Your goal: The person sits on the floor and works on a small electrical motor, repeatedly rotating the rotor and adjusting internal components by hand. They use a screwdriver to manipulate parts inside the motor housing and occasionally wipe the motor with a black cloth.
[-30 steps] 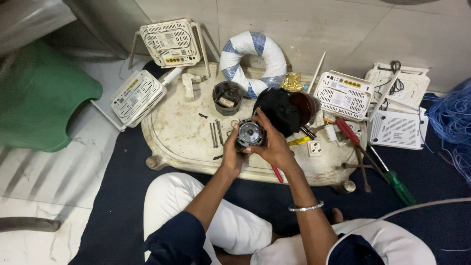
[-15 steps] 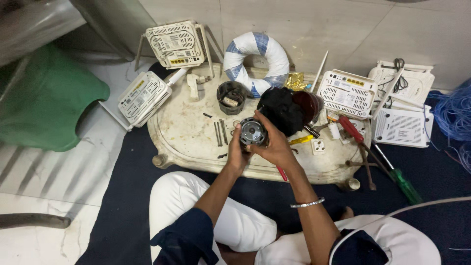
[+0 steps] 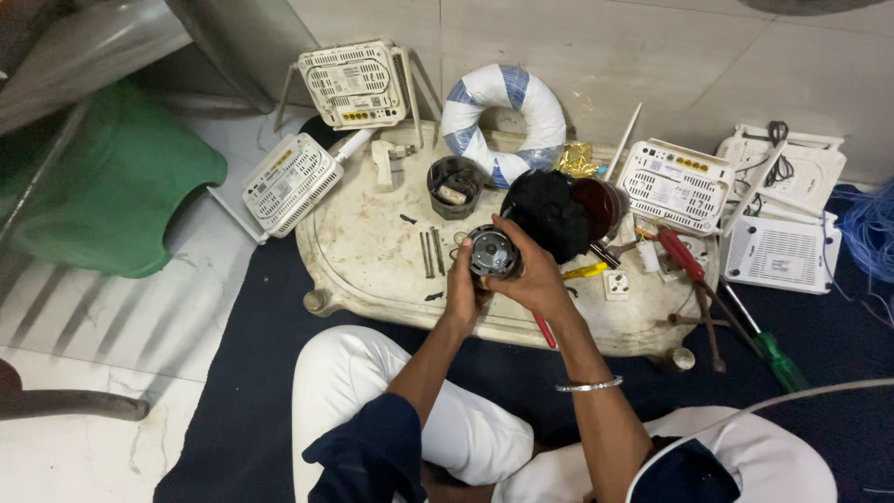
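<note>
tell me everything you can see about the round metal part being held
The round metal part is a small grey, motor-like cylinder whose circular face, with a dark centre, points up at the camera. The left hand grips its left side and the right hand wraps its right side, holding it above the worn cream tray.

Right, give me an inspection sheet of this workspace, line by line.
Surface: stained cream oval tray lying on a dark blue mat.
Job's things: small round motor, held above the tray.
Clutter: black cup of parts, black cloth bundle, metal rods, red-handled tool, green-handled screwdriver, white socket.
Hands: left hand and right hand both grip the motor.
Cables: blue cable bundle at the right edge; white-and-blue taped coil.
Surroundings: white router boxes around the tray, green plastic stool, tiled floor.
</note>
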